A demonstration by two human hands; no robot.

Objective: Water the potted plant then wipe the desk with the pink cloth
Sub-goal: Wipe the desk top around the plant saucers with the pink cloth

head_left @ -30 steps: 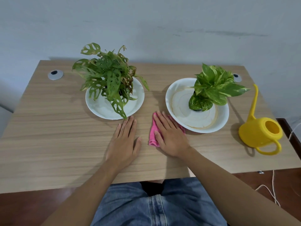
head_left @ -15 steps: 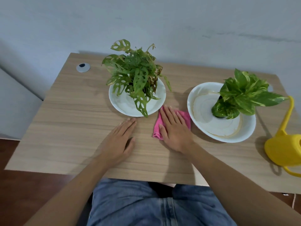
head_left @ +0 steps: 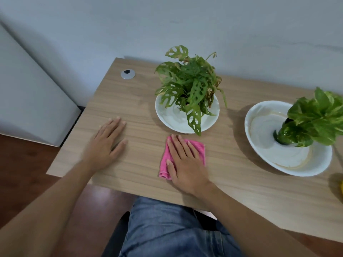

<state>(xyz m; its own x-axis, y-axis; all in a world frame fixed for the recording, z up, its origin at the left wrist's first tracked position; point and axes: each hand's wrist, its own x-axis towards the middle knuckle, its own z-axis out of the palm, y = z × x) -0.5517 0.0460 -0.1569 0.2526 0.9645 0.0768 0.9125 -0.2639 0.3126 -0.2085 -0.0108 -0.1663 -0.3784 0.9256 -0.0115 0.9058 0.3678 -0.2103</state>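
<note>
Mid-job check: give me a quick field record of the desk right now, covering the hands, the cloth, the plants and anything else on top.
left hand: flat on bare desk, palm down, holding nothing
right hand: pressed flat on the pink cloth
pink cloth: folded, on the desk just in front of the near plate
desk: wood-grain top
holey-leaf plant: stands on a white plate
broad-leaf plant: stands in a white bowl, stain rings inside
grommet: far left corner
yellow object: only a sliver at the right edge
</note>
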